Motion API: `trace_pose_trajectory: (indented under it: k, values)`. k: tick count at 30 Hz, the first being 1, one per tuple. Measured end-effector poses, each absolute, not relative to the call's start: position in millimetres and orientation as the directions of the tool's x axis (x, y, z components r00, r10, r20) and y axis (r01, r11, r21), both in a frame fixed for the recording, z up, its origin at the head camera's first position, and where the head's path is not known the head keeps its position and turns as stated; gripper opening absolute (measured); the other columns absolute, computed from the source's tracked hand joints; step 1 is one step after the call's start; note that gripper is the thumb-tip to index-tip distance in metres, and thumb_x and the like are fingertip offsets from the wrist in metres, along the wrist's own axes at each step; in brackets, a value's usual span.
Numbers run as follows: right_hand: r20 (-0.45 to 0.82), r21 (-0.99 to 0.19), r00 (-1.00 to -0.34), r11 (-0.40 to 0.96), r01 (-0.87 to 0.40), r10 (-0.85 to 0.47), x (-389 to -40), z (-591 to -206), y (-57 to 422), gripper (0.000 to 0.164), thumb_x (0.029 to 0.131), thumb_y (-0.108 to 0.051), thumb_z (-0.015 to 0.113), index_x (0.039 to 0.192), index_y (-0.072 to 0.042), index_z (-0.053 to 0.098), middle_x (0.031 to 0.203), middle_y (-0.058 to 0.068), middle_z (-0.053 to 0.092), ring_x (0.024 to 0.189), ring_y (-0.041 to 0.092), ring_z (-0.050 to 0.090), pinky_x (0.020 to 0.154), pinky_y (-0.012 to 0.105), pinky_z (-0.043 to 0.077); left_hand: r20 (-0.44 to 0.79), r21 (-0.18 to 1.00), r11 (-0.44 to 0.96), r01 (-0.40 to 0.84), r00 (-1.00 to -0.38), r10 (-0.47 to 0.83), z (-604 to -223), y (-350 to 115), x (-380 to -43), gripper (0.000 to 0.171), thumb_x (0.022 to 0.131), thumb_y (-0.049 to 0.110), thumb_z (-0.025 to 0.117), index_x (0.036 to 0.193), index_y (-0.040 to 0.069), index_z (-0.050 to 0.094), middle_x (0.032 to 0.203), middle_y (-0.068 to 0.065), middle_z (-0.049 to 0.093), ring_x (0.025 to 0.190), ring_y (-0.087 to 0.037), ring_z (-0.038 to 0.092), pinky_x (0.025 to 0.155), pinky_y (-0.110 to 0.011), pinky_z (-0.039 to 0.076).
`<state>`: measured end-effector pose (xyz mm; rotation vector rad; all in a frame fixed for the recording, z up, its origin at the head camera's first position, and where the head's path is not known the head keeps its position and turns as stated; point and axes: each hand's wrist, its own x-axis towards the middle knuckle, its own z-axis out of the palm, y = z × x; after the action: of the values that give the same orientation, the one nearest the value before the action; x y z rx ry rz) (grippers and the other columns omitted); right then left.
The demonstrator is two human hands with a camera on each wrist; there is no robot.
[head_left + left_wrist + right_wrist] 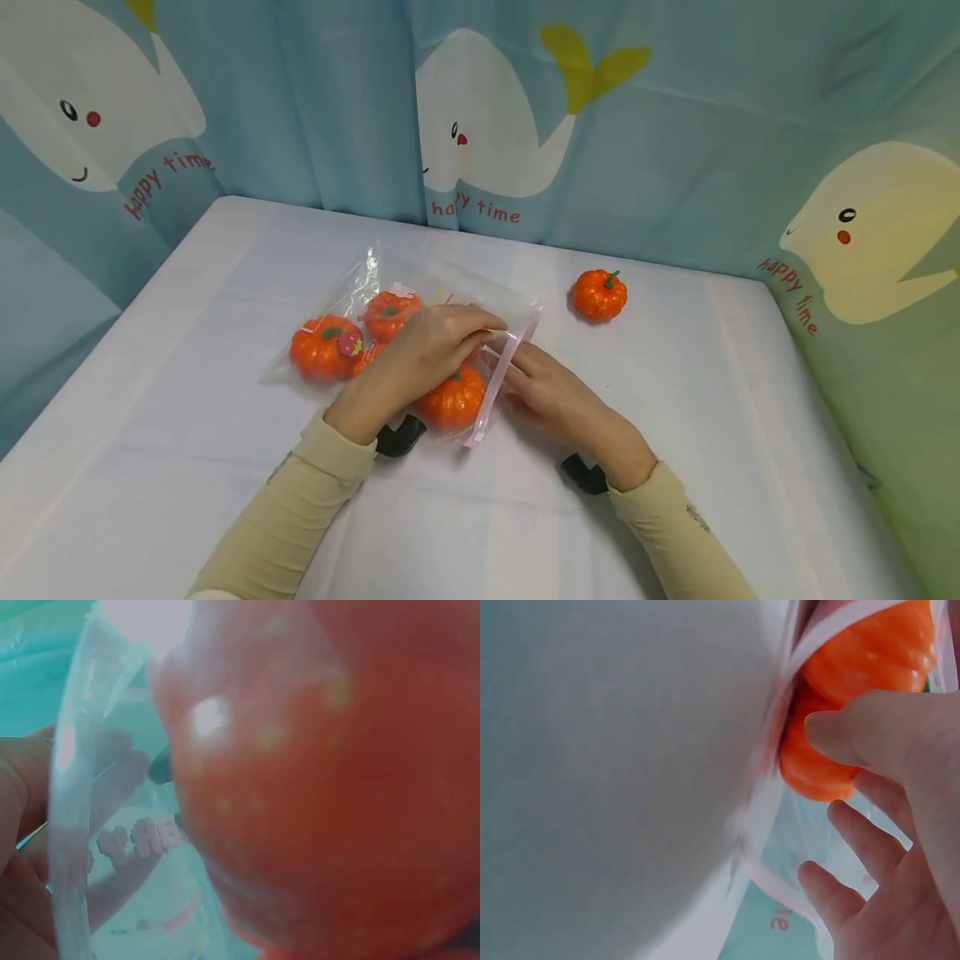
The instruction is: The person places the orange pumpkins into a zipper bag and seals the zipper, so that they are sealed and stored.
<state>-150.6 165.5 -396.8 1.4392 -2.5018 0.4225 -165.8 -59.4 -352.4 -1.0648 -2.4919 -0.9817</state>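
Nearest, at the bottom of the frame, two pale sleeves run up to the hands. The right hand, at centre right, is at the mouth of a clear bag; its fingers are spread apart, with nothing seen in their grasp. The left hand lies across the bag, fingertips at the mouth; whether they pinch the plastic cannot be told.

The bag lies left of centre, long axis roughly crosswise, pink-edged mouth facing right toward the right hand. It contains several toy pumpkins, one just inside the mouth.

Governing relation: a loose pumpkin, upper right of centre, sits outside the bag, up and right of the right fingers; the right hand is nearer. Beyond the table hangs a whale-print curtain.
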Motion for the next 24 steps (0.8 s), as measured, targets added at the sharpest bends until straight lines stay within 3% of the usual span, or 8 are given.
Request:
trace_pose_trajectory:
  k: [4,9,11,18,24]
  values:
    - [0.300,-0.131,-0.498,0.482,-0.866,-0.813,-151,-397,162,0.060,0.087,-0.005,0.073,0.143,-0.003,0.051,0.151,0.012,0.047,0.143,0.029,0.040,0.116,0.047,0.038,0.479,0.463,0.516,0.721,-0.693,0.539,-350,-60,-166,0.019,0.094,0.008,0.066,0.112,0.009,0.074,0.106,-0.003,0.076,0.107,-0.020,0.070,0.101,-0.037,0.052]
    - [0.310,-0.140,-0.526,0.509,-0.849,-0.792,-150,-395,170,0.064,0.083,-0.006,0.077,0.141,-0.002,0.051,0.148,0.013,0.050,0.138,0.030,0.046,0.114,0.046,0.041,0.494,0.458,0.512,0.727,-0.687,0.533,-351,-61,-166,0.019,0.094,0.009,0.067,0.112,0.010,0.074,0.104,-0.002,0.076,0.098,-0.017,0.072,0.094,-0.033,0.056]
    - [0.310,-0.154,-0.548,0.528,-0.835,-0.777,-149,-392,177,0.064,0.082,-0.005,0.078,0.141,-0.001,0.052,0.145,0.013,0.051,0.134,0.030,0.050,0.112,0.045,0.043,0.501,0.454,0.509,0.731,-0.682,0.532,-352,-61,-166,0.019,0.093,0.010,0.068,0.111,0.010,0.074,0.103,-0.001,0.076,0.096,-0.015,0.072,0.091,-0.032,0.057]
    - [0.286,-0.228,-0.681,0.642,-0.732,-0.674,-151,-376,206,0.052,0.084,-0.006,0.075,0.133,-0.001,0.059,0.143,0.016,0.053,0.129,0.034,0.054,0.105,0.049,0.048,0.510,0.449,0.513,0.731,-0.681,0.525,-355,-60,-167,0.019,0.094,0.010,0.068,0.112,0.011,0.074,0.106,-0.002,0.076,0.099,-0.016,0.072,0.106,-0.048,0.048]
    - [0.328,-0.271,-0.759,0.713,-0.647,-0.563,-158,-367,224,0.043,0.087,-0.007,0.073,0.129,-0.001,0.062,0.141,0.014,0.054,0.128,0.033,0.054,0.102,0.051,0.050,0.500,0.459,0.516,0.723,-0.691,0.523,-354,-60,-165,0.019,0.094,0.010,0.068,0.111,0.011,0.074,0.105,-0.001,0.076,0.097,-0.014,0.072,0.094,-0.033,0.056]
